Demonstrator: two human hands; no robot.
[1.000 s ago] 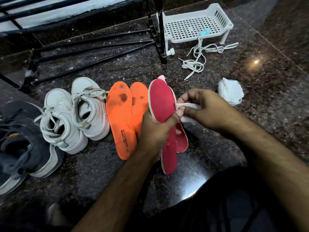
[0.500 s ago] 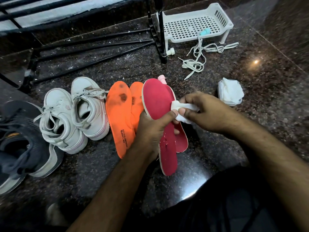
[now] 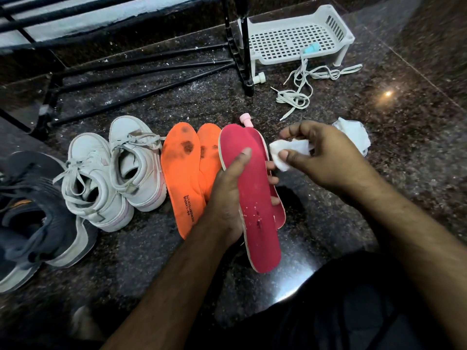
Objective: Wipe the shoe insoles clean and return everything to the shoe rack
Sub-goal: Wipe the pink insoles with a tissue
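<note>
Head view: the left hand (image 3: 227, 195) grips a red insole (image 3: 255, 205) from its left edge, thumb laid across the upper face and fingers curled round the back, their tips showing at the right edge. The insole is held off the floor, toe end away from the person, with small pale specks on its lower half. A second red insole (image 3: 279, 210) lies just behind it, mostly hidden. The right hand (image 3: 326, 160) pinches a white wipe (image 3: 285, 152) between thumb and fingers, just right of the held insole's toe; whether the wipe touches the edge cannot be told.

Left of the left hand, two orange insoles (image 3: 184, 178) lie side by side on the dark stone floor (image 3: 404, 122), both with dark stains near the toe (the nearer one carries printed lettering). Next come a pair of white sneakers (image 3: 113, 178), then a dark shoe (image 3: 30, 218) at the left edge. A black rack (image 3: 237, 41) stands beyond them. A white basket (image 3: 298, 34) sits to its right, with loose laces (image 3: 300, 92) trailing from it across the floor. A crumpled white cloth (image 3: 356, 135) lies behind the right hand. A small pink cap (image 3: 246, 121) shows above the red insoles.
</note>
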